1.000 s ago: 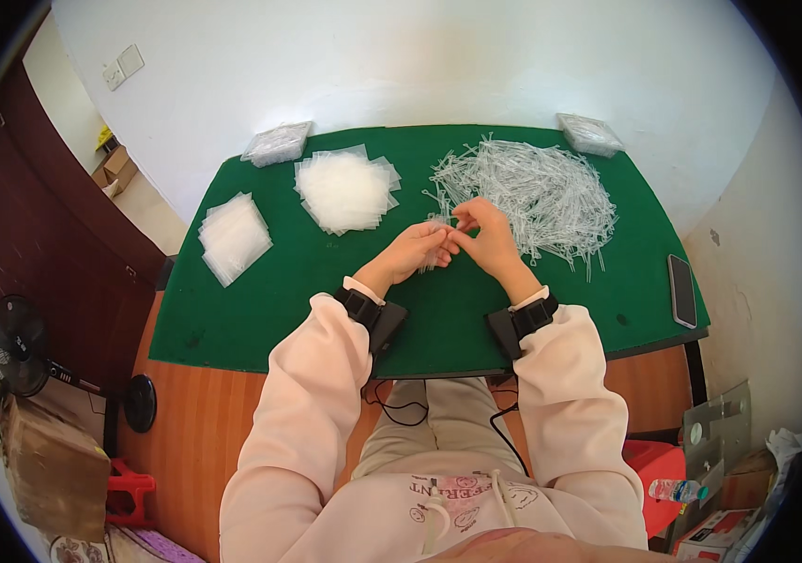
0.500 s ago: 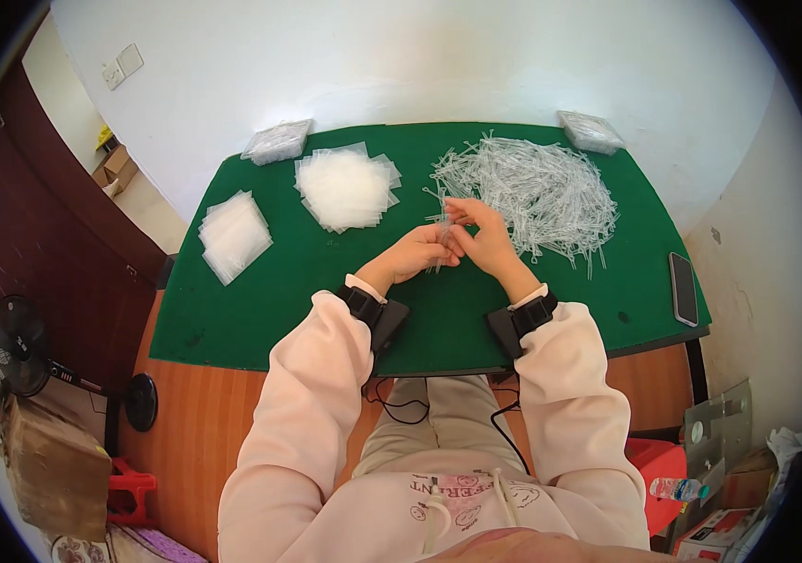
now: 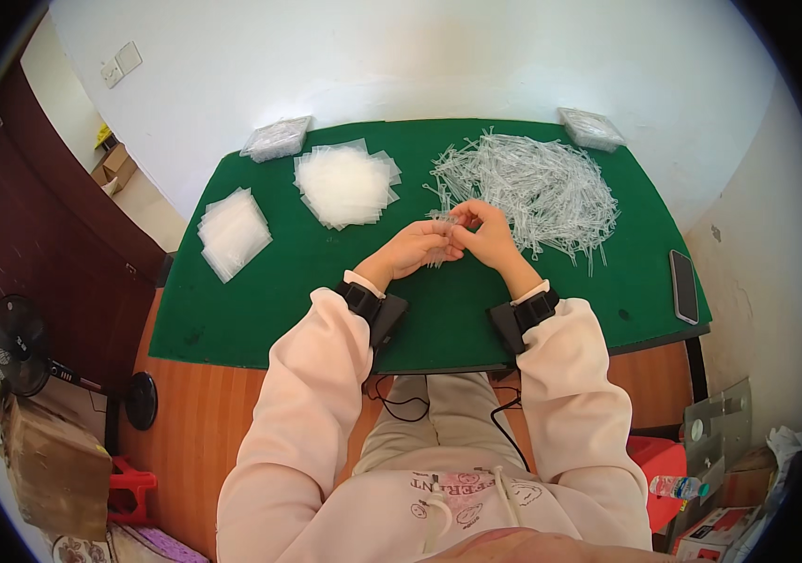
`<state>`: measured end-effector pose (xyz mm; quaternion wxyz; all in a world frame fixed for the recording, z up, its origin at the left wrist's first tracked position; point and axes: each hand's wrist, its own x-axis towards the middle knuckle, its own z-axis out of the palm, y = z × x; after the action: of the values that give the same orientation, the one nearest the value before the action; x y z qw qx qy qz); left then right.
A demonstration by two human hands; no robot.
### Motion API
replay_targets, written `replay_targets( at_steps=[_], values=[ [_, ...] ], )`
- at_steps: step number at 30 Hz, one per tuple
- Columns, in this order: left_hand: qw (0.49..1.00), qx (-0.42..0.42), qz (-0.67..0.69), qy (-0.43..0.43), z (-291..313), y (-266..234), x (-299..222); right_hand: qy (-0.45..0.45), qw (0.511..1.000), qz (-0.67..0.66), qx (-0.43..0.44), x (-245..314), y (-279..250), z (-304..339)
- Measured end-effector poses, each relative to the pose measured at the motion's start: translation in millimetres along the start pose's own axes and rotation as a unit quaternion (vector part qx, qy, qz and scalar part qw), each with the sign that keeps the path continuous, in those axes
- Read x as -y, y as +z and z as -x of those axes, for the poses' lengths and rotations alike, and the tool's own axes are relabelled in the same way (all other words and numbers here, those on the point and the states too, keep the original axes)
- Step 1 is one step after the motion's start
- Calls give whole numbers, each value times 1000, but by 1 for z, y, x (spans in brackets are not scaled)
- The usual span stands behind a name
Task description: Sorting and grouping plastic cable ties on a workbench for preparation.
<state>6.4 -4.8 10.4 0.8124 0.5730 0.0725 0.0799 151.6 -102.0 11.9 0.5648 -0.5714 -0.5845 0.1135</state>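
Observation:
Over the middle of the green table (image 3: 326, 300), my hands meet fingertip to fingertip. My left hand (image 3: 408, 251) is closed round a small bunch of thin clear plastic sticks (image 3: 436, 257), whose ends show above and below the fingers. My right hand (image 3: 492, 244) pinches at the upper part of the same bunch; its fingertips partly hide the sticks. Just beyond the right hand spreads a large loose pile of clear plastic sticks (image 3: 537, 192), some with small looped ends.
Two stacks of clear plastic bags lie on the left: a larger stack (image 3: 346, 185) and a smaller stack (image 3: 235, 236). Filled clear packs stand at the back left (image 3: 277, 139) and back right (image 3: 592, 129). A phone (image 3: 683, 287) lies near the right edge. A wall rises behind.
My right fingers have shifted slightly along the bunch, and the stick ends below my left hand look more gathered. Both arms stay nearly in place.

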Motion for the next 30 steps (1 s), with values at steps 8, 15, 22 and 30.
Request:
replay_targets(
  at_steps=[8, 15, 22, 30],
  values=[
    [1000, -3, -3, 8, 0, -1, 0, 69, 996, -46, 17, -3, 1, -2],
    [999, -10, -36, 11, 0, -1, 0, 85, 995, -59, 12, -8, 1, -1],
    [999, -3, -33, 15, -1, -1, 0, 59, 996, -65, 7, -5, 2, 1],
    [1000, -9, 22, -3, 0, -4, 2, -59, 996, 56, 27, 0, 0, 0]
  ],
)
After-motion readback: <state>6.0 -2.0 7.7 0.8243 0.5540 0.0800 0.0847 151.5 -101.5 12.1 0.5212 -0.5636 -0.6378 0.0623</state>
